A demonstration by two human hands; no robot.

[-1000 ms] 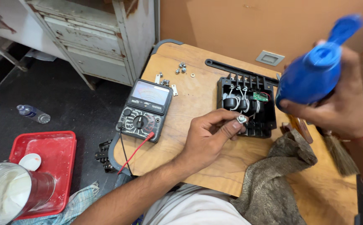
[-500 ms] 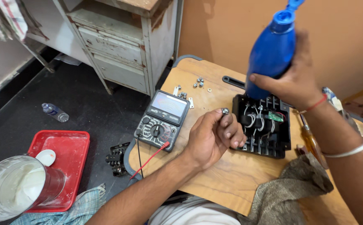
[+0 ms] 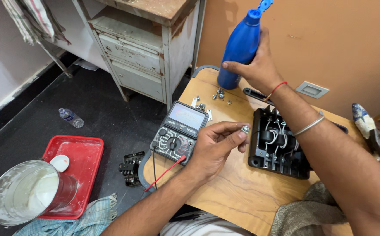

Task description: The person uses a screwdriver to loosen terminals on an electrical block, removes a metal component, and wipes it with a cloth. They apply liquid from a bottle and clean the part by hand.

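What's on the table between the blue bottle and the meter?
In the head view, a scatter of small screws and metal bits lies on the wooden table between the blue bottle and the meter.

The pliers (image 3: 379, 140) run off the right edge — the small metal part (image 3: 245, 129) is too tiny to identify.

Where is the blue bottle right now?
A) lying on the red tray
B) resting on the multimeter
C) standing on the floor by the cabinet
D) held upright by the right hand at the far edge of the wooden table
D: the right hand grips the blue bottle upright, its base at the wooden table far edge, cap flipped open.
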